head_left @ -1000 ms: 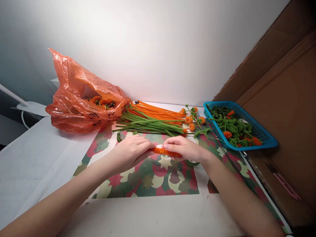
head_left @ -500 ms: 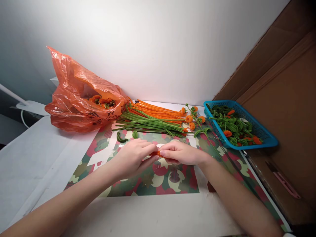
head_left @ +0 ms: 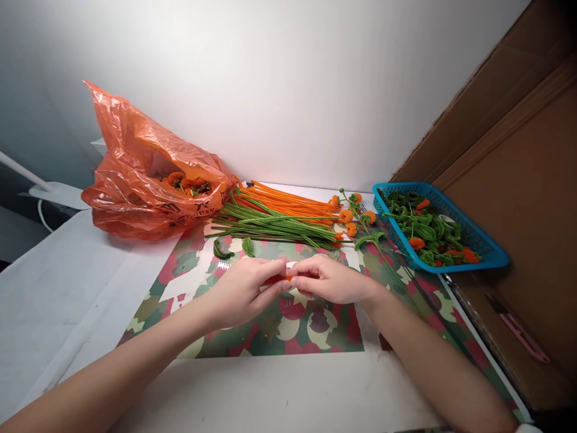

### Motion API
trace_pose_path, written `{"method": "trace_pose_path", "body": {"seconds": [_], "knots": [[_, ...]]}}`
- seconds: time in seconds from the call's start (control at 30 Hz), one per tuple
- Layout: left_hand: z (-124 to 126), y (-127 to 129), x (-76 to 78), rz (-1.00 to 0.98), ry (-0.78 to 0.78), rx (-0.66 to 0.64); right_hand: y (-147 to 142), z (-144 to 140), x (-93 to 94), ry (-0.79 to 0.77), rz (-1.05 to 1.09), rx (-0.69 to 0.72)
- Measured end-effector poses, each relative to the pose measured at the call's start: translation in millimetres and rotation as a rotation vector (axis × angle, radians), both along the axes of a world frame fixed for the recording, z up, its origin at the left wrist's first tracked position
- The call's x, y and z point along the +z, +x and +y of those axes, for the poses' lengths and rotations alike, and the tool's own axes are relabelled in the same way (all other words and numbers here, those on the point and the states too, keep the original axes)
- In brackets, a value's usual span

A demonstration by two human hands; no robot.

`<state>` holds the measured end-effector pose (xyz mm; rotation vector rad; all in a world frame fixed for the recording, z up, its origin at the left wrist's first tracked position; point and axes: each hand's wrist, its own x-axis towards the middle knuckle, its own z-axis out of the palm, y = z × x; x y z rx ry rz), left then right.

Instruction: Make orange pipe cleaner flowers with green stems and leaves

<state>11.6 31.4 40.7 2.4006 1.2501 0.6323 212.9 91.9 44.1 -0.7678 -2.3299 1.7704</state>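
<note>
presently left hand (head_left: 243, 287) and right hand (head_left: 331, 279) fingertips meet, both pinched shut on small orange piece (head_left: 280, 278) above patterned mat (head_left: 288, 328); green stems (head_left: 270, 228) beyond

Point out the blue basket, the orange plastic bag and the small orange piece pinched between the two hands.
blue basket (head_left: 489, 263): head view, on its near rim.
orange plastic bag (head_left: 130, 156): head view, on its crumpled upper side.
orange piece (head_left: 278, 279): head view, on the bit showing between the fingertips.
</note>
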Motion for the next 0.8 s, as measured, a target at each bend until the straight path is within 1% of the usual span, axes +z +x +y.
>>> {"method": "trace_pose_path", "body": {"seconds": [0.07,0.13,0.2,0.3,0.37,0.43,0.5,0.67,0.8], "knots": [[1,0,-0.9,-0.003,-0.036,0.004,1,1,-2.2,-0.009,-0.005,0.010],[1,0,-2.0,0.008,-0.046,0.014,3,2,-4.9,-0.069,-0.011,0.031],[2,1,-3.2,0.031,-0.005,0.029,4,5,-7.5,-0.172,0.002,0.047],[1,3,-5.0,0.081,0.114,0.028,4,7,-10.1,-0.305,-0.003,0.060],[1,4,-6.6,0.123,0.161,0.020,3,8,-10.7,-0.339,-0.027,0.065],[1,4,-8.4,0.162,0.158,0.019,1,7,-10.4,-0.334,-0.028,0.052],[1,4,-10.2,0.194,0.135,0.018,0,6,-9.5,-0.275,-0.027,0.034],[1,2,-11.1,0.233,0.099,0.003,-2,2,-5.5,0.056,-0.063,0.030],[3,-1,-11.4,0.229,0.020,0.008,-3,0,-4.8,0.228,-0.056,0.043]]}}
